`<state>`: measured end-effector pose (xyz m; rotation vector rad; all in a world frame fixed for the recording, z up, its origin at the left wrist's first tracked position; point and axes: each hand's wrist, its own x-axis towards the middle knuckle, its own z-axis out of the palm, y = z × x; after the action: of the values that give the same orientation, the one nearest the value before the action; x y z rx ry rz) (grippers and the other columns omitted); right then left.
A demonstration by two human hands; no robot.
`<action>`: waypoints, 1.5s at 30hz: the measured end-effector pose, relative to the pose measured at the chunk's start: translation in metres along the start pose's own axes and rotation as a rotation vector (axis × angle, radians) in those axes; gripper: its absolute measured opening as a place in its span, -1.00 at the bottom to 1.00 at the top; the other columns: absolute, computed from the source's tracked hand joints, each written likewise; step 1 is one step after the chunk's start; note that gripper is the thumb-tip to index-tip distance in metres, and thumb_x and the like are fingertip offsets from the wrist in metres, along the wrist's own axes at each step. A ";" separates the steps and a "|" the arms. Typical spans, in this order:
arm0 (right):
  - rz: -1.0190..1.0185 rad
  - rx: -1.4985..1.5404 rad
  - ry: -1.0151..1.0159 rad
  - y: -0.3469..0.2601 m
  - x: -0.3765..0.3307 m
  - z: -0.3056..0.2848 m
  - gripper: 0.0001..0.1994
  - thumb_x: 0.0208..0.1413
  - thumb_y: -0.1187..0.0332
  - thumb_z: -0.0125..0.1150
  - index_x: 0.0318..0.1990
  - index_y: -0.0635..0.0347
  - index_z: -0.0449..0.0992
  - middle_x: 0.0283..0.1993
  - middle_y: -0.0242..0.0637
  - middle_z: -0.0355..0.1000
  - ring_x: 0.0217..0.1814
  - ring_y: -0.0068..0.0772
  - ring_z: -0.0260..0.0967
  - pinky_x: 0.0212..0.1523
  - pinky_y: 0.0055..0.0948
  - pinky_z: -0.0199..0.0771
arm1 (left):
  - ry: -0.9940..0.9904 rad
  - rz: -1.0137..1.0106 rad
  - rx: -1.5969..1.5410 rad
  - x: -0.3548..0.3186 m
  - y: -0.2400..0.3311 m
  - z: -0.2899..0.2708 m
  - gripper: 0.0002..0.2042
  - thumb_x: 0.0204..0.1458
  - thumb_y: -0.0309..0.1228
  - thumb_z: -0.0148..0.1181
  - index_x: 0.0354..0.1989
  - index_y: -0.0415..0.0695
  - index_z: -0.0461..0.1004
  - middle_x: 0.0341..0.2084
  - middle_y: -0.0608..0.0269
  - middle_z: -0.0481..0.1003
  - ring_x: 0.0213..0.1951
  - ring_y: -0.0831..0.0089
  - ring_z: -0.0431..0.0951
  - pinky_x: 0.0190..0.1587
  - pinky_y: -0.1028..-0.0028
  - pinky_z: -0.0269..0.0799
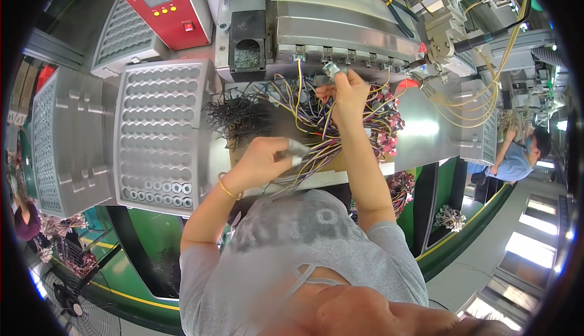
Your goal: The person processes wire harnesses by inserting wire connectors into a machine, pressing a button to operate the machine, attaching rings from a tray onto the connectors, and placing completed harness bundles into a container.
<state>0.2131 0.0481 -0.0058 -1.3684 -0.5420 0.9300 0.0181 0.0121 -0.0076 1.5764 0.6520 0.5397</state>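
On a cluttered steel machine bench point(426, 135), right hand point(348, 86) pinches a small metal fitting point(331, 68), left hand point(267, 156) clasps limp multicoloured wire bundle point(316, 147), likely light, best held near connectors.

Both forearms rise from lower centre of the frame. Left hand point(263, 162) sits mid-frame, wrist bent, fingers curled shut with fingertips pointing right; thin band at the wrist. Right arm stretched further up, elbow near centre, right hand point(347, 89) in upper centre, fingers pinched together at the top.
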 end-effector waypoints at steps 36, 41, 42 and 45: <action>-0.247 -0.379 -0.785 -0.011 -0.066 -0.011 -0.85 0.02 0.47 0.07 -0.24 0.29 0.42 -0.43 -0.32 0.46 -0.43 -0.67 0.37 -0.44 -0.64 0.35 | 1.091 -0.759 1.549 -0.255 -0.160 -0.157 -0.68 -0.07 -0.16 0.04 -0.38 -0.21 0.42 -0.39 -0.01 0.41 -0.26 0.05 0.34 -0.14 0.15 0.19; -0.242 -0.442 -0.786 -0.014 -0.065 -0.010 -0.85 -0.02 0.49 0.08 -0.26 0.27 0.42 -0.48 -0.35 0.43 -0.47 -0.67 0.34 -0.46 -0.62 0.34 | 1.019 -0.749 1.445 -0.238 -0.129 -0.143 -0.68 -0.13 -0.18 0.10 -0.29 -0.17 0.43 -0.46 0.00 0.41 -0.28 0.06 0.37 -0.14 0.16 0.19; -0.257 -0.440 -0.777 -0.014 -0.064 -0.011 -0.85 -0.03 0.50 0.08 -0.26 0.26 0.42 -0.49 -0.36 0.43 -0.49 -0.68 0.33 -0.47 -0.62 0.33 | 1.018 -0.746 1.446 -0.237 -0.127 -0.143 -0.68 -0.13 -0.18 0.10 -0.29 -0.17 0.43 -0.46 0.00 0.41 -0.28 0.06 0.37 -0.14 0.16 0.19; -0.278 -0.428 -0.744 -0.011 -0.065 -0.012 -0.86 -0.04 0.49 0.08 -0.29 0.29 0.42 -0.51 -0.36 0.42 -0.50 -0.67 0.32 -0.48 -0.61 0.33 | 0.863 -0.828 1.490 -0.229 -0.117 -0.148 -0.68 -0.12 -0.22 0.14 -0.24 -0.16 0.44 -0.42 -0.02 0.43 -0.30 0.17 0.42 -0.22 0.22 0.28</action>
<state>0.1894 -0.0115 0.0153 -1.2386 -1.5283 1.1196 -0.2603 -0.0303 -0.1009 2.0387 2.6419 -0.0432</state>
